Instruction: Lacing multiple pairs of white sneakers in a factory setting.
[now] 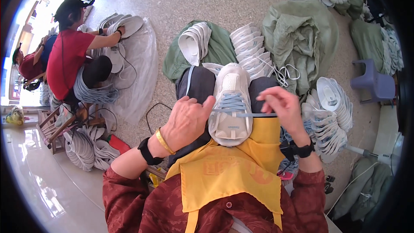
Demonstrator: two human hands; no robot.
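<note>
**Pale blue lace (pixel 258 114) stretched to both sides of a white sneaker (pixel 230 121)**

In the head view, the sneaker is held upright on the lap, between the dark-trousered knees, with its toe pointed away from the body. Its upper is crossed by several rows of the lace, and the two loose lengths are drawn out sideways near the ankle opening.

The left hand (pixel 189 116) is mostly closed, its fingers curled and its thumb raised just beside the sneaker; one length of lace is gripped in it, and a strand is seen draped over the left knee. The right hand (pixel 281 107) is loosely curled, with a gap left between thumb and forefinger; the other length is held at its lower fingers, though the exact grip cannot be told.

A yellow apron (pixel 233 172) is worn over a dark red patterned top (pixel 168 207). Beyond the knees, stacked pale shoe uppers (pixel 251 47) are laid beside a green cloth sack (pixel 302 34). More uppers are heaped to the right, near a purple stool (pixel 374 81). At the left, a sole-shaped white piece is handled by a seated co-worker (pixel 69 56) in a red shirt, beside a clear plastic sheet (pixel 144 69).
</note>
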